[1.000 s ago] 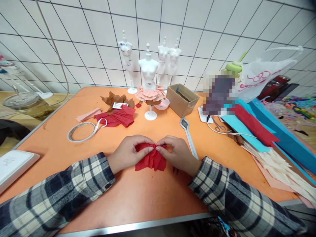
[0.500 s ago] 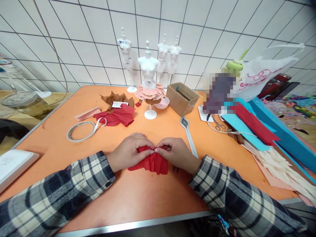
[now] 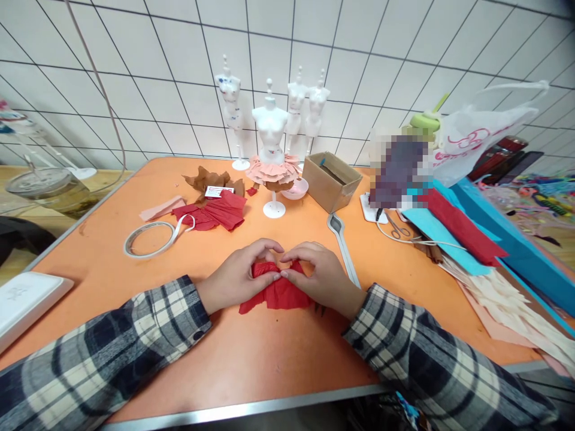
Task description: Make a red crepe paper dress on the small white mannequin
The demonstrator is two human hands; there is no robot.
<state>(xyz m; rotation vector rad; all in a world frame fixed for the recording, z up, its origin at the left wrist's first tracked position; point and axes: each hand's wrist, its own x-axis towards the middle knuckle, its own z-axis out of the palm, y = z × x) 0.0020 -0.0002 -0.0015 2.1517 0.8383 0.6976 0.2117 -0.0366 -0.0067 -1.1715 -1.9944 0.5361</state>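
A pleated piece of red crepe paper [image 3: 281, 296] lies under my two hands near the middle of the orange table. My left hand [image 3: 245, 272] grips its upper left part, the thumb pressed on top of the folds. From the other side my right hand [image 3: 321, 275] holds the upper right part, thumb tip close to the left one. Both index fingers arch above the paper. The dark tips of a tool [image 3: 320, 309] poke out beneath my right hand; the rest is hidden. Grey-handled tweezers [image 3: 345, 245] lie just beyond that hand.
A small white mannequin [image 3: 269, 123] wearing a pink ruffled skirt [image 3: 273, 170] stands ahead, with other mannequins behind. A cardboard box [image 3: 331, 182] is right of it. Left are a tape roll [image 3: 130, 244], red paper pieces [image 3: 220, 211] and a white device [image 3: 33, 299]. Scissors [image 3: 398, 230] lie right.
My index fingers have lifted and arched away from the red paper while the thumbs stay on it. The paper's lower edge has shifted slightly up and to the right.
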